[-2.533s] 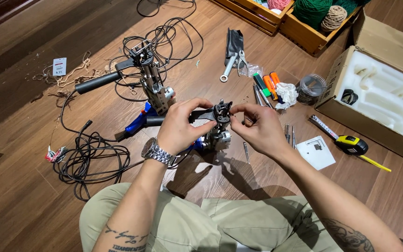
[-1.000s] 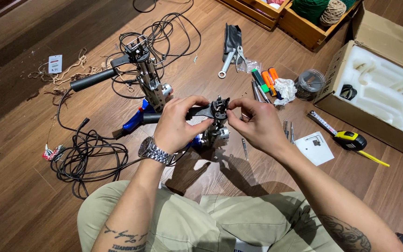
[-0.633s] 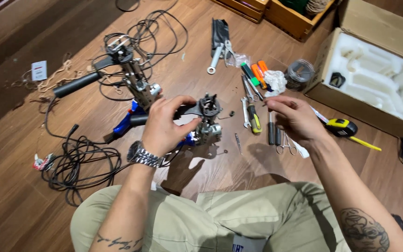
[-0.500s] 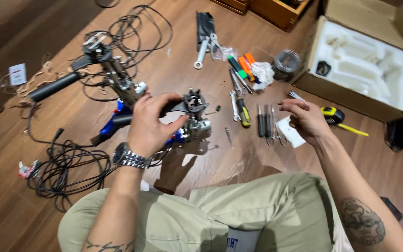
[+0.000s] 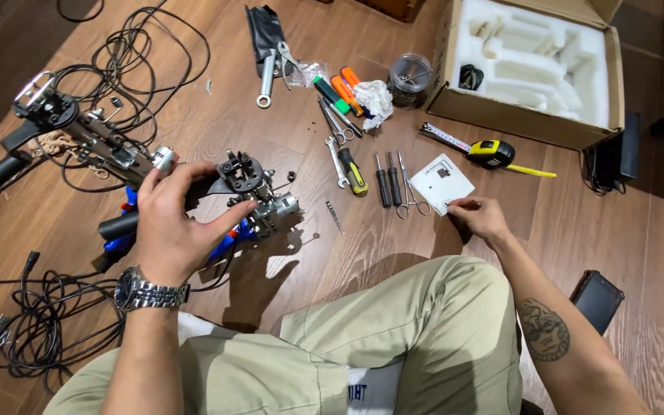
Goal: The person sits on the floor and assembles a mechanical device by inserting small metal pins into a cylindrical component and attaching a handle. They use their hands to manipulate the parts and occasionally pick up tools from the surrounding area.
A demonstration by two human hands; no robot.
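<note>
A wooden floor (image 5: 578,230) carries everything. On it lie tangled black cables (image 5: 48,323), a wrench (image 5: 265,77), screwdrivers (image 5: 384,178), scissors (image 5: 405,188), a white card (image 5: 441,183), a yellow tape measure (image 5: 492,152), an open cardboard box (image 5: 528,65) and a dark flat thing, maybe a phone (image 5: 597,296).

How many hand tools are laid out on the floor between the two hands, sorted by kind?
Screwdrivers: 3
Wrenches: 1
Scissor-handled clamps: 1
Total: 5

The left hand grips the machine; the right hand touches the white card.
</note>
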